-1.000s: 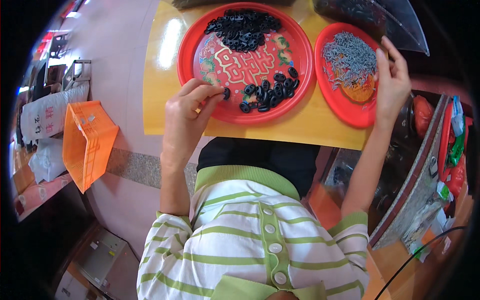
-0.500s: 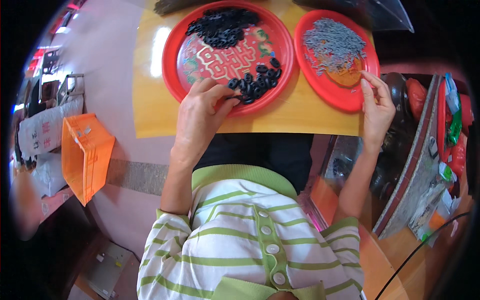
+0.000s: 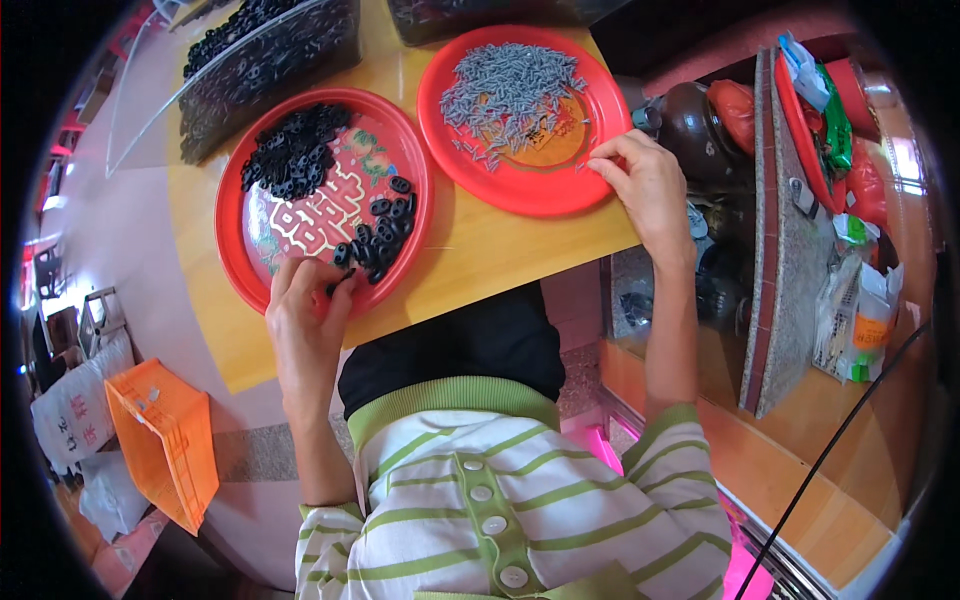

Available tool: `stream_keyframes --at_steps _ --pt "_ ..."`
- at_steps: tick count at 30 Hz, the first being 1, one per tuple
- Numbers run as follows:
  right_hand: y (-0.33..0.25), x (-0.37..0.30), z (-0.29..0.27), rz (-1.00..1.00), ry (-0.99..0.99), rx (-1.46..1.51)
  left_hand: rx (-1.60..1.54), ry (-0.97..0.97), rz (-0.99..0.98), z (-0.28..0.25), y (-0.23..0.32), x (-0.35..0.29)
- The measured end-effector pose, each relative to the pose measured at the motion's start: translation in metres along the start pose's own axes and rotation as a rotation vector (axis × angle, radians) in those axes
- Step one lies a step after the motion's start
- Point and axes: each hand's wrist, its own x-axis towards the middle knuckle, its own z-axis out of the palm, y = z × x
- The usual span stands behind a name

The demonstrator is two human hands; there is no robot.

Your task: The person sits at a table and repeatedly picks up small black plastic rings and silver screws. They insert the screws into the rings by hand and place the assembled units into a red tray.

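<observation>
My left hand (image 3: 308,305) is at the near rim of a round red tray (image 3: 226,225), its thumb and fingers pinched on a small black oval piece (image 3: 347,279). Similar black pieces with two holes lie in a heap (image 3: 290,155) at the tray's far side and a looser group (image 3: 382,238) at its right. To the right, a second red tray (image 3: 585,196) holds a pile of small grey screws (image 3: 512,85). My right hand (image 3: 645,190) is over that tray's right rim, thumb and forefinger nearly together; whatever is between them is too small to make out.
The trays share a yellow table (image 3: 480,255). Behind the left one stands a clear bin (image 3: 270,75) of black pieces; another dark bin (image 3: 480,15) is at the back. An orange crate (image 3: 165,440) stands lower left. Dark jars (image 3: 700,130) and a stone-edged ledge (image 3: 770,250) are at right.
The view has swung, so both trays appear farther left and the clear bin shows more. My left hand stays pinched at the left tray; my right hand remains beside the screw tray.
</observation>
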Motion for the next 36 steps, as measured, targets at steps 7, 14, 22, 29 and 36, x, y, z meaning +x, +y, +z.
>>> stream_keyframes --at_steps 7,14,22,29,36 --pt "-0.007 0.009 0.006 -0.032 -0.158 -0.119 -0.618 0.025 -0.184 0.0 0.001 -0.007" --pt "-0.008 0.016 0.006 -0.106 -0.198 -0.061 -0.907 -0.058 -0.305 0.001 0.01 -0.005" --pt "-0.032 0.011 0.009 0.166 -0.235 0.334 -1.262 -0.122 -0.345 0.004 0.003 -0.001" --pt "-0.08 -0.006 0.027 0.266 -0.154 1.041 -1.468 -0.134 -0.353 0.009 -0.001 -0.002" --pt "-0.135 -0.018 0.052 0.196 -0.212 1.264 -1.489 -0.173 -0.376 0.01 0.003 -0.004"
